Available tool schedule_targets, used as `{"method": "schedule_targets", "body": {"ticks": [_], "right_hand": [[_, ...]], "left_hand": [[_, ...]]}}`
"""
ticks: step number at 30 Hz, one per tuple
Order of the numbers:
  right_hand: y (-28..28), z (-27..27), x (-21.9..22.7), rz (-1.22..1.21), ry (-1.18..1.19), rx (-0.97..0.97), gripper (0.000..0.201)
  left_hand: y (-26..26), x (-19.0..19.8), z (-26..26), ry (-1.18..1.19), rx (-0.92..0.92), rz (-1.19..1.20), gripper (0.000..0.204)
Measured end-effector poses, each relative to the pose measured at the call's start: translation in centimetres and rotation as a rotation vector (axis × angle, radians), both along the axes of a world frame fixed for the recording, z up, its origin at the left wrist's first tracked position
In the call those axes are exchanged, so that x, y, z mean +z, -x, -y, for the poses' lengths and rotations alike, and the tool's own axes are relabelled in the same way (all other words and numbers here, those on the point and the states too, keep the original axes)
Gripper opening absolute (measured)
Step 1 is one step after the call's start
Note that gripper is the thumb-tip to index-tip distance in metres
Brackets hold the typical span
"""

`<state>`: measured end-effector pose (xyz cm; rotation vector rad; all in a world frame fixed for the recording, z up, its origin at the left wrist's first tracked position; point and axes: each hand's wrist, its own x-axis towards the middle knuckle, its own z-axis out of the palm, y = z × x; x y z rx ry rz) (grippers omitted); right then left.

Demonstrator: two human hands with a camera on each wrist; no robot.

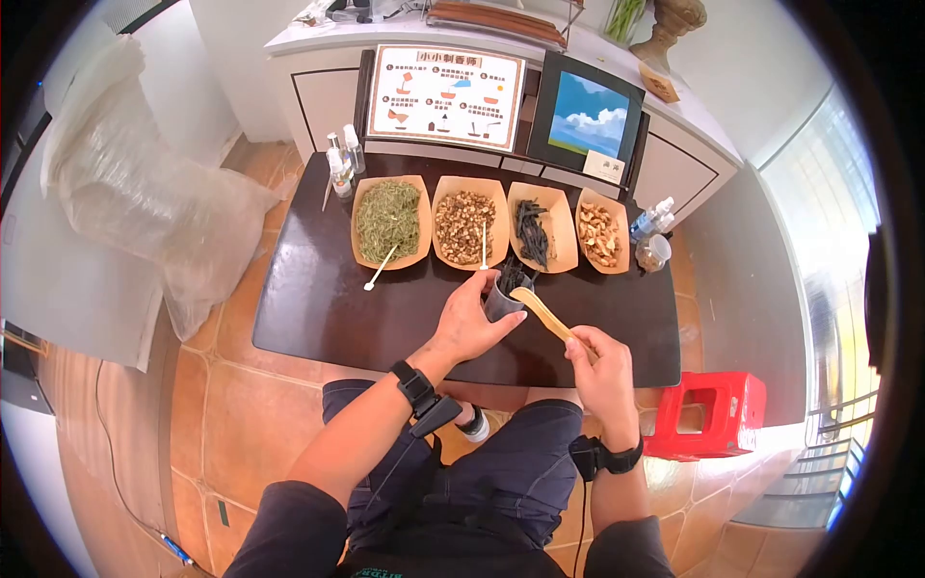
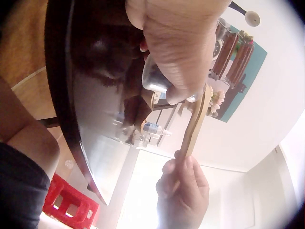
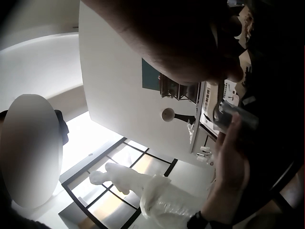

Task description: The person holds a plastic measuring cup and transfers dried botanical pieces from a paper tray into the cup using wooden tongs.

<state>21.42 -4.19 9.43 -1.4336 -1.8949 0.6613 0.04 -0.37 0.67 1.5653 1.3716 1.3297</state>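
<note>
My left hand [image 1: 469, 323] grips a small grey cup [image 1: 497, 306] near the middle of the dark table, thumb on the near side. Dark strips [image 1: 511, 276] stick up out of its mouth. Pinched in my right hand [image 1: 604, 371] are pale wooden tongs [image 1: 551, 320], whose tip lies at the cup's rim. The left wrist view shows the tongs [image 2: 193, 126] reaching from the right fingers to beside the left thumb. Just beyond the cup, a paper tray [image 1: 564, 231] holds black strips [image 1: 530, 231] gathered on its left side.
Further paper trays hold dried green herb [image 1: 388, 222], brown chopped bits [image 1: 464, 217] and tan pieces [image 1: 599, 234]; white spoons [image 1: 381, 268] rest at two. Bottles [image 1: 339, 173] stand at the back left, others [image 1: 650, 220] at the right. An instruction board [image 1: 445, 96] and red stool [image 1: 708, 414] are nearby.
</note>
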Motion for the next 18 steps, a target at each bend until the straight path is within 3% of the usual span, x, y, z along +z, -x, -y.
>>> {"method": "schedule_targets", "body": {"ticks": [4,6,10,13,18], "right_hand": [[-0.4,-1.0,1.5,0.022,0.064,-0.031,0.015],[-0.6,-2.6,0.8,-0.058,0.014,-0.135,0.017],[-1.0,-8.3,-2.0,0.071,-0.038,-0.223,0.022],[-0.4,-12.0,-2.8,0.107,0.07,-0.226,0.025],[0.0,-16.3,-4.1,0.206,0.025,-0.235,0.028]], "left_hand": [[0.0,0.0,0.0,-0.023,-0.008,0.008,0.059],[0.0,0.1,0.0,-0.026,-0.006,-0.021,0.059],[0.0,-0.1,-0.1,-0.022,0.006,-0.067,0.061],[0.3,1.4,0.2,0.109,-0.051,-0.058,0.061],[0.2,1.1,0.1,0.008,-0.028,-0.016,0.056]]}}
